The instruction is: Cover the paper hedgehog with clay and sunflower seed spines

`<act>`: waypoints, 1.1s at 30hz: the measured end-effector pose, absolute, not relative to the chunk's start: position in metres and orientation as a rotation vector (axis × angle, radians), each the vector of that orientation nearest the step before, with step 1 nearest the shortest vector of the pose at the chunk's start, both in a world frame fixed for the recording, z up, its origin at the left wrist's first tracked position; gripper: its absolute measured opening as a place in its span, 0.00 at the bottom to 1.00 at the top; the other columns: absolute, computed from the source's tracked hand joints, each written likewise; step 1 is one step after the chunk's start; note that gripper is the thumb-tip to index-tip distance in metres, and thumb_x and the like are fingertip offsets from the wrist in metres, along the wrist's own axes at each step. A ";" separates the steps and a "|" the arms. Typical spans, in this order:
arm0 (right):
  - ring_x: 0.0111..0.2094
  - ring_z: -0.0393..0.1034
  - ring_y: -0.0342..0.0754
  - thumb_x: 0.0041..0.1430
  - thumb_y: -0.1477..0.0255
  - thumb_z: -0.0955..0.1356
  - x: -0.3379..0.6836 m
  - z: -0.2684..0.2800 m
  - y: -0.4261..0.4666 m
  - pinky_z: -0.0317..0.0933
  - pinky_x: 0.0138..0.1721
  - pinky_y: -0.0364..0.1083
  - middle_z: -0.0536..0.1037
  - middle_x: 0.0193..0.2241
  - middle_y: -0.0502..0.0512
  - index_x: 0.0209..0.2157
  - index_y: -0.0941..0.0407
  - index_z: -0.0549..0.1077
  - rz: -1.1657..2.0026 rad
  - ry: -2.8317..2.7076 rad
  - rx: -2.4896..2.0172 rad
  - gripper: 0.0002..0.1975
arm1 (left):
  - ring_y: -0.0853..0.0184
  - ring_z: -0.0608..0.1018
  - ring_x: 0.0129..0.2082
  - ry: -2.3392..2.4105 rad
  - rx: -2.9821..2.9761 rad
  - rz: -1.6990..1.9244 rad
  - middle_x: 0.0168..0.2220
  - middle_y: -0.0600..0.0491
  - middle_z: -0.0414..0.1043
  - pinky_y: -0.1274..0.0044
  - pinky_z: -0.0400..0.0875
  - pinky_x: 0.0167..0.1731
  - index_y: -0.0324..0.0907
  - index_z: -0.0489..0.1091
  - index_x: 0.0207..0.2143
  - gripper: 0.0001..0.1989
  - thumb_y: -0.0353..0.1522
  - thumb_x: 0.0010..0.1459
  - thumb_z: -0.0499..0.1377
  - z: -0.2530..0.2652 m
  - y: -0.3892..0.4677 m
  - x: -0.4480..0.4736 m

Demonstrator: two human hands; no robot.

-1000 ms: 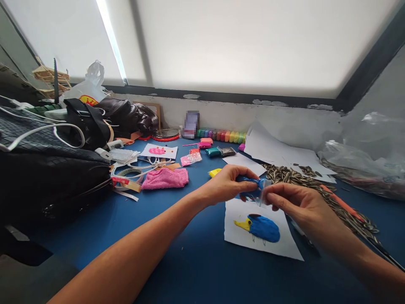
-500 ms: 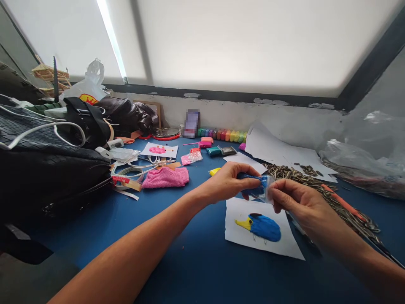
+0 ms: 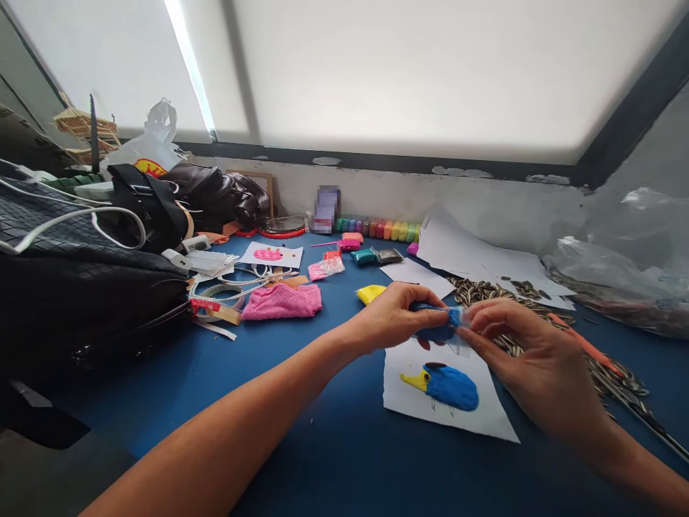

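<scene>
Between my hands is a clear packet of blue modelling clay [image 3: 437, 332], held above the table. My left hand [image 3: 401, 312] grips the packet's body, thumb on top. My right hand [image 3: 525, 345] pinches the clear plastic at the packet's right end. Just below them lies a sheet of white paper [image 3: 398, 402] bearing a flat blue clay animal [image 3: 455, 388] with a yellow pointed snout, a dark seed on top and drawn legs. A yellow clay packet [image 3: 370, 294] sits to the left of my left hand, partly behind it.
Sunflower seeds [image 3: 476, 291] are heaped behind and beside my right hand, with an orange-handled tool [image 3: 586, 346] on them. A pink cloth [image 3: 283, 301], a tape roll [image 3: 218, 296] and a black bag [image 3: 91, 309] are to the left. Coloured clay packs [image 3: 382, 229] line the wall.
My right hand has turned and shifted slightly, its fingers now higher at the packet's end. My left hand has moved down a little, showing more of the yellow packet.
</scene>
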State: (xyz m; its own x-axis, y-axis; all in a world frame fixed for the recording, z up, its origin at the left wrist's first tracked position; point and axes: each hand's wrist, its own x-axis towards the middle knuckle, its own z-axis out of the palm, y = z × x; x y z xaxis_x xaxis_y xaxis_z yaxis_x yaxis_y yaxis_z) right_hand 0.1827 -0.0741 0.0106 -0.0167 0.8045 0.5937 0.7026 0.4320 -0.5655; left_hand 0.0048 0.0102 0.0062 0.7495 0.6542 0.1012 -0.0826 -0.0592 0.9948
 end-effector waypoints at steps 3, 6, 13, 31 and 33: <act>0.36 0.75 0.49 0.58 0.63 0.71 0.184 0.011 -0.074 0.70 0.32 0.46 0.79 0.40 0.54 0.35 0.51 0.79 0.033 -1.799 -1.278 0.07 | 0.71 0.78 0.29 0.497 1.483 0.651 0.29 0.50 0.75 0.78 0.74 0.29 0.33 0.72 0.35 0.16 0.39 0.56 0.65 0.006 0.009 0.005; 0.38 0.76 0.50 0.58 0.64 0.71 0.185 0.011 -0.074 0.71 0.35 0.47 0.80 0.37 0.54 0.30 0.51 0.79 0.002 -1.795 -1.284 0.06 | 0.71 0.78 0.28 0.486 1.447 0.666 0.28 0.50 0.75 0.78 0.73 0.28 0.33 0.71 0.34 0.19 0.41 0.52 0.68 0.004 0.009 0.008; 0.39 0.76 0.49 0.59 0.66 0.71 0.185 0.013 -0.075 0.71 0.35 0.46 0.80 0.38 0.54 0.33 0.52 0.81 -0.054 -1.818 -1.270 0.06 | 0.70 0.78 0.25 0.533 1.355 0.632 0.25 0.51 0.74 0.77 0.73 0.27 0.33 0.70 0.33 0.21 0.42 0.49 0.70 0.004 0.004 0.012; 0.41 0.77 0.55 0.59 0.66 0.69 0.184 0.013 -0.077 0.71 0.40 0.53 0.81 0.40 0.58 0.35 0.53 0.81 -0.043 -1.906 -1.306 0.09 | 0.70 0.77 0.21 0.578 1.388 0.571 0.23 0.52 0.74 0.79 0.71 0.24 0.33 0.73 0.33 0.22 0.42 0.46 0.71 0.006 0.003 0.009; 0.40 0.76 0.54 0.59 0.66 0.69 0.184 0.013 -0.078 0.71 0.39 0.53 0.80 0.39 0.58 0.33 0.54 0.80 -0.053 -1.907 -1.310 0.08 | 0.70 0.77 0.22 0.559 1.387 0.535 0.24 0.52 0.74 0.78 0.72 0.25 0.33 0.74 0.34 0.22 0.42 0.45 0.72 0.008 0.002 0.008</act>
State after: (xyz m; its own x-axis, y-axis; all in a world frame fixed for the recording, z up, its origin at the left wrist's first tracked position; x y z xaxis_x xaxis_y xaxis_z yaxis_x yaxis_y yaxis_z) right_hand 0.1843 -0.0777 0.0135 -0.1393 0.7650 0.6287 0.7988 0.4620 -0.3852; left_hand 0.0084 0.0019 0.0078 0.7584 0.6496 -0.0529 -0.0239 0.1089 0.9938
